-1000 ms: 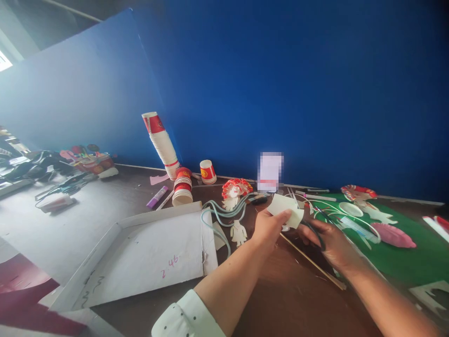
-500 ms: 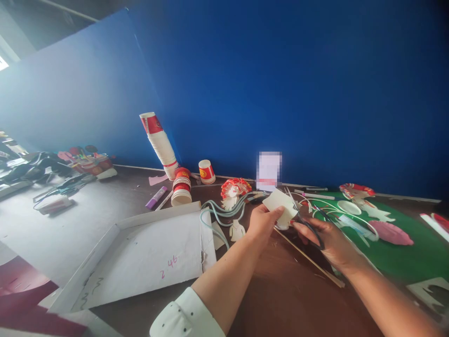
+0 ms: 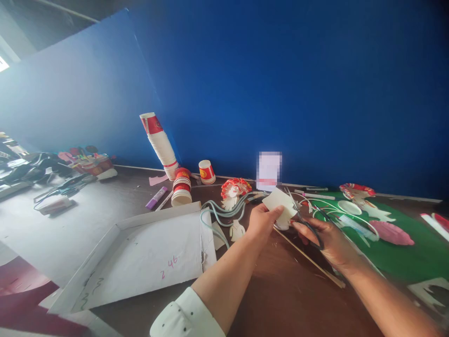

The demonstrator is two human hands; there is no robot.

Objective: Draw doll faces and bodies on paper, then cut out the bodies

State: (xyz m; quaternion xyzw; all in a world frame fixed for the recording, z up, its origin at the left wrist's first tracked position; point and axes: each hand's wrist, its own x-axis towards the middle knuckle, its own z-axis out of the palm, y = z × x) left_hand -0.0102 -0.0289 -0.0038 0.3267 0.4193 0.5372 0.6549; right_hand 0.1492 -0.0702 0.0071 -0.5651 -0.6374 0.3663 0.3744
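Note:
My left hand (image 3: 264, 223) pinches a pale cream piece of paper (image 3: 279, 202) between thumb and fingers. Fingers wrapped round the dark handles, my right hand (image 3: 324, 241) holds a pair of scissors (image 3: 308, 225). The scissor blades are apart, beside the right edge of the paper. Beneath both hands a thin wooden stick (image 3: 308, 257) lies slantwise on the brown table (image 3: 291, 304). A small cream paper cut-out (image 3: 237, 230) rests left of my left hand. Behind it stands a red-and-white frilled paper craft (image 3: 234, 191).
A shallow white cardboard box (image 3: 150, 257) lies at left, with a tall stack of paper cups (image 3: 162, 147) behind it. Grey cables (image 3: 224, 213) run between box and hands. To the right, a green mat (image 3: 403, 252) carries a pink scalloped piece (image 3: 392, 232). A blue partition (image 3: 280, 93) rises behind.

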